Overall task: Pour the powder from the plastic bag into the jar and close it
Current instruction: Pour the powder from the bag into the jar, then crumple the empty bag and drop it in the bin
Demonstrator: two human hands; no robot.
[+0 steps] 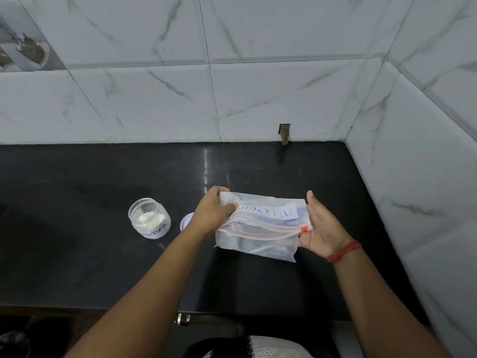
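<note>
plastic bag held between left hand pinching it and flat-fingered right hand.

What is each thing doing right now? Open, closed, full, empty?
Jar: upright on the counter, lid off, a little white powder inside.
Lid: on the counter beside the jar, partly hidden by the left hand.
Plastic bag: held up flat, looks nearly empty, slider at its right end.
Left hand: pinches the bag's left edge.
Right hand: open, fingers straight against the bag's right end.
</note>
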